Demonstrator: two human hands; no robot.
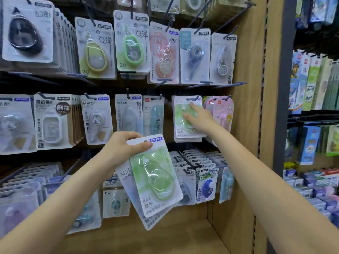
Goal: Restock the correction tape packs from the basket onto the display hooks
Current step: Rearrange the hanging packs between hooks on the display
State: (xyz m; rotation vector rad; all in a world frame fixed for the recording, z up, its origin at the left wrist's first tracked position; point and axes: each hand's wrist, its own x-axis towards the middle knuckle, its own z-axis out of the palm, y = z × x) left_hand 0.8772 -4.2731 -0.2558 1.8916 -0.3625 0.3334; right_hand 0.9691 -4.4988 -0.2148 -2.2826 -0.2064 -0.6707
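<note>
A person's left hand [121, 147] pinches the top corner of a fanned stack of green correction tape packs [156, 175], near the middle. The right hand [197, 118], fingers extended, presses a matching hung pack [185, 116] on its hook [191, 98]. The packs look light, stiff and slick; best held by the card edge.

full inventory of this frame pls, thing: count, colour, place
held packs: a few fanned, exact count unclear, pale green, centre, in left hand
hung green pack: front of a stack, pale green, middle row hook, under right hand
pink packs: at least two, pink, right of green pack
black packs: a deep stack, black tape on white card, top left
other tape packs: many, mixed colours, three rows of hooks
side panel: one, tan, right of hooks
neighbour shelf goods: many, mostly blue and green, far right
left hand: grips held packs
right hand: fingers straight on hung green pack
</note>
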